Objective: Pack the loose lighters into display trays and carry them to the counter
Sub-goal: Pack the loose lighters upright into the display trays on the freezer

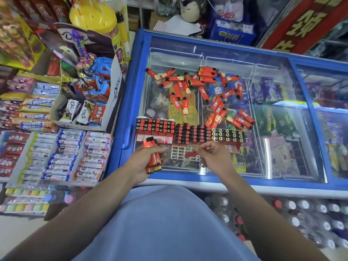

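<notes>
Head view. You are standing at the blue chest freezer (131, 102) and working on its glass lid. Your left hand (145, 161) is gripping a bundle of red lighters (153, 157), fingers curled round them, black caps pointing toward 12 o'clock. Your right hand (214, 157) is pinching one red lighter (191, 154) between thumb and fingertips, holding it low over the white grid tray (180, 152), which is sitting empty at 6 o'clock of the filled trays (190, 133). Those filled trays are lying in a row, touching one another. The loose lighters (205, 91) are lying scattered on the glass at 12 o'clock of the row, well apart from both hands.

Step in hand, by my judgement: seating single lighters into the grid cells. You are best lining the lighter upright over one cell before pressing, filling row by row, and feeding from the left-hand bundle before reaching to the pile.

Pose: both forearms are reaching forward, wrists near level, right wrist turned slightly inward.
</notes>
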